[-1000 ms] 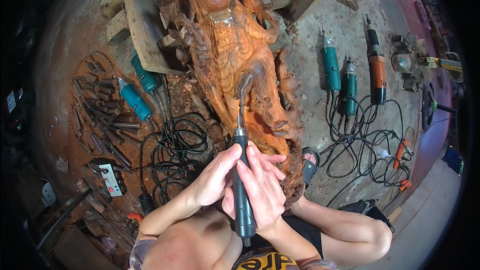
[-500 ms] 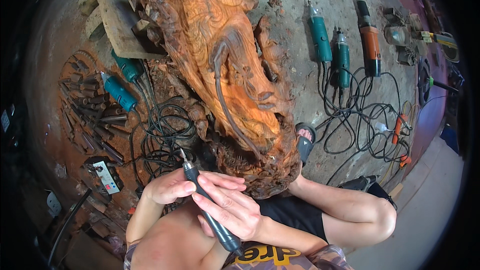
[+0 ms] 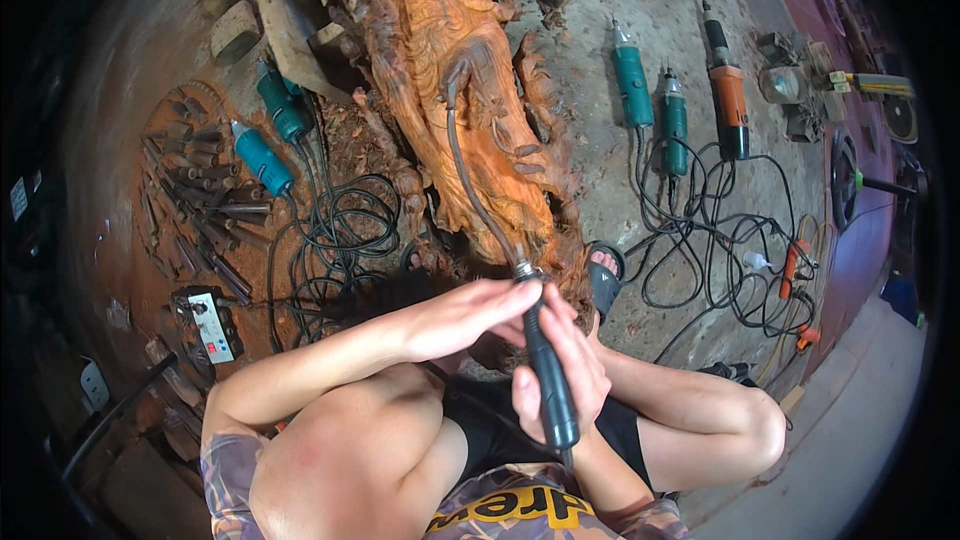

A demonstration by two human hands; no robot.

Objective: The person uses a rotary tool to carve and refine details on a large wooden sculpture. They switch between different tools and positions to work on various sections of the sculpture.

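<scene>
A black pen-like rotary handpiece (image 3: 548, 370) is between my hands, its metal nose and small bit tilted up toward the carving. My right hand (image 3: 580, 365) wraps its body from the right, the thumb across the lower grip. From the left, my left hand (image 3: 465, 318) reaches over with fingers together, closed at the nose of the handpiece. Just beyond the tip lies a large orange-brown wood carving (image 3: 485, 150), with flowing robe folds and a long curved stem. My hands hide the near end of this carving.
Teal power tools (image 3: 262, 158) and dark bits or chisels (image 3: 205, 180) lie on sawdust at left, near a white-faced control box (image 3: 208, 328). At right are more teal grinders (image 3: 631, 85), an orange grinder (image 3: 731, 105) and tangled black cables (image 3: 690, 220).
Both hands and the handpiece have moved right, from beside the carving's near end to in front of it. The handpiece stands more upright in view. The head view has shifted slightly.
</scene>
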